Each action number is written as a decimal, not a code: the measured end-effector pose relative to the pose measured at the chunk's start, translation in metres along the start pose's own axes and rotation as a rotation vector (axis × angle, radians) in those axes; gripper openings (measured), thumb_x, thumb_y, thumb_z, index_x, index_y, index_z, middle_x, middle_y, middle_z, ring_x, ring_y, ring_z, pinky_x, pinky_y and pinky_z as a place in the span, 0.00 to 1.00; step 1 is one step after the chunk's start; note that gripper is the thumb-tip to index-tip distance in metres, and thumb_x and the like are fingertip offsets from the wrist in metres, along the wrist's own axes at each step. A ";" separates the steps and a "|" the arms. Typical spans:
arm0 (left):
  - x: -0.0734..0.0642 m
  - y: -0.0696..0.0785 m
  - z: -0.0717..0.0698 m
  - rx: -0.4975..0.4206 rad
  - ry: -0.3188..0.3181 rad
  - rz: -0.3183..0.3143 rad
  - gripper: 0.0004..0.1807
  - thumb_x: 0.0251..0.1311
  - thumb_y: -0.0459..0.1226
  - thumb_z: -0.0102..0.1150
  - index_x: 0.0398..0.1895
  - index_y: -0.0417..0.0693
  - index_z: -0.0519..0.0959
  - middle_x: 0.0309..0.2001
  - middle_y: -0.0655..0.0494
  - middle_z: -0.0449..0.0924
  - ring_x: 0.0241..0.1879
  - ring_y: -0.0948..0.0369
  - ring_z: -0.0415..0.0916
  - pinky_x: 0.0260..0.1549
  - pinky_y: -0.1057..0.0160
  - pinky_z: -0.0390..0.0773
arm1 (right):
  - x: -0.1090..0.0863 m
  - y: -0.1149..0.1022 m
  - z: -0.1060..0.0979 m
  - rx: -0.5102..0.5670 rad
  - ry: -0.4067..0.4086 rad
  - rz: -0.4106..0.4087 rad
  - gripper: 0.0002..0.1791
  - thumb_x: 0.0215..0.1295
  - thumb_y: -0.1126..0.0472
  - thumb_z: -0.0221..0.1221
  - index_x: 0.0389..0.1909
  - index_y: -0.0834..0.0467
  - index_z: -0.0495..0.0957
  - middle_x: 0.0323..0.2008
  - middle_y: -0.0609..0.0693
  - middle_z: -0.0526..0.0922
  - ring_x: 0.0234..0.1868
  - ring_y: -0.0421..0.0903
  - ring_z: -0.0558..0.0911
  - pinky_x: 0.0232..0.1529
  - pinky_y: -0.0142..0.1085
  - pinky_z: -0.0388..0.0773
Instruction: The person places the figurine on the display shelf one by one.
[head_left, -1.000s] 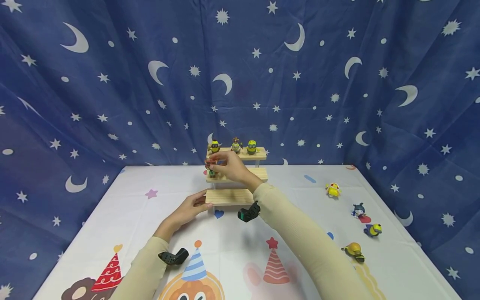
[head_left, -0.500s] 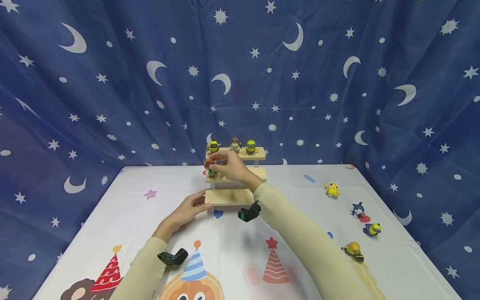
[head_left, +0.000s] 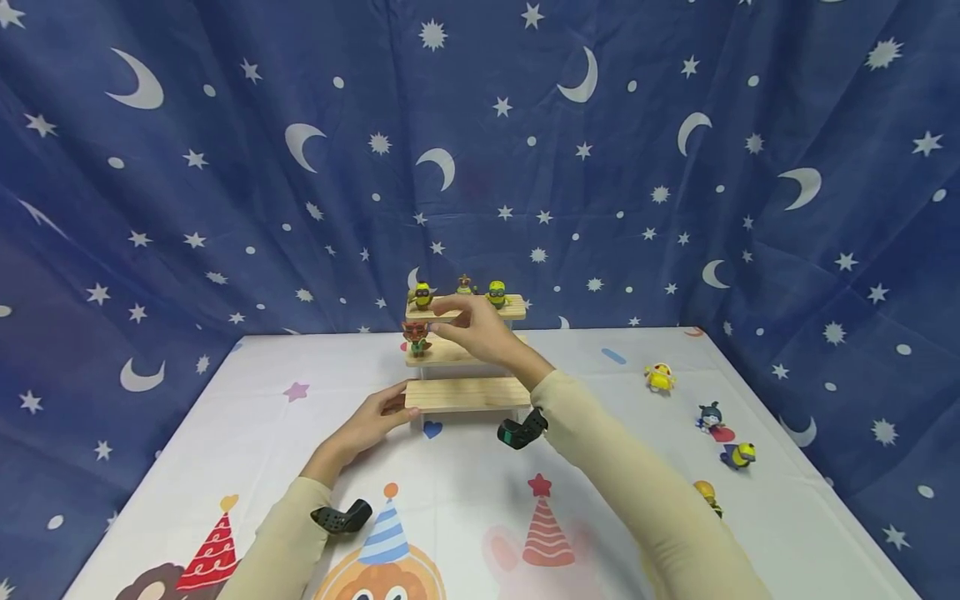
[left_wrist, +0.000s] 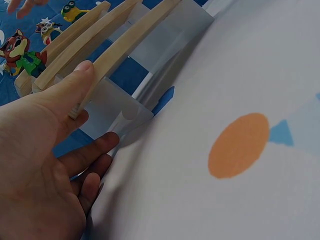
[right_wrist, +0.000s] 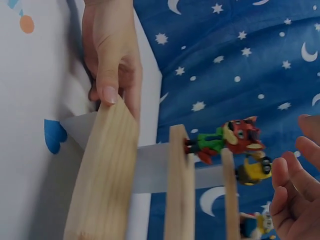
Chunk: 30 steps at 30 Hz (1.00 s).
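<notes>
A three-tier wooden display stand [head_left: 472, 395] with clear side panels stands at the back middle of the table. My left hand [head_left: 373, 419] grips the left end of its lowest board, thumb on the edge and fingers behind. On the left end of the middle board a red fox figurine [head_left: 416, 339] in green clothes stands upright. My right hand [head_left: 482, 332] hovers just right of the fox, fingers apart and holding nothing; the right wrist view shows a gap between fingers [right_wrist: 286, 176] and fox. Two yellow minion figurines [head_left: 497, 293] and a crowned figurine [head_left: 464, 285] stand along the top board.
Toward the table's right side lie a yellow figurine [head_left: 660, 378], a dark-haired figurine [head_left: 709, 417], a yellow-and-blue figurine [head_left: 738, 455] and another yellow figurine [head_left: 706, 493], partly hidden by my right sleeve. A blue star-patterned curtain [head_left: 480, 167] hangs behind the table.
My right hand has let go of the fox figurine and moved slightly right, leaving it upright on the middle board. My left hand keeps its grip on the stand.
</notes>
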<state>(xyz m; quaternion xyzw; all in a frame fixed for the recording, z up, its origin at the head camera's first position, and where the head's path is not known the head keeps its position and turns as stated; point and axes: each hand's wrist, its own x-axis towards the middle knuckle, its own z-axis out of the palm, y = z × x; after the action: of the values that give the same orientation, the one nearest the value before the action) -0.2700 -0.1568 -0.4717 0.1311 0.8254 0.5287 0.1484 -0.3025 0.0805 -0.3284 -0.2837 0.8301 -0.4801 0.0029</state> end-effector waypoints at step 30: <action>0.001 -0.001 0.001 0.020 0.009 -0.006 0.44 0.71 0.50 0.59 0.81 0.43 0.51 0.74 0.35 0.64 0.74 0.39 0.62 0.73 0.38 0.62 | -0.107 0.017 -0.060 -0.134 0.029 -0.005 0.17 0.72 0.62 0.61 0.59 0.62 0.80 0.57 0.60 0.83 0.43 0.48 0.83 0.46 0.43 0.78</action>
<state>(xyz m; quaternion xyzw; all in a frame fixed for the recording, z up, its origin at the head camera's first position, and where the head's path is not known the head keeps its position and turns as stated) -0.2712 -0.1563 -0.4733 0.1277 0.8317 0.5204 0.1451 -0.2370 0.1850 -0.3383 -0.2784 0.8596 -0.4275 -0.0292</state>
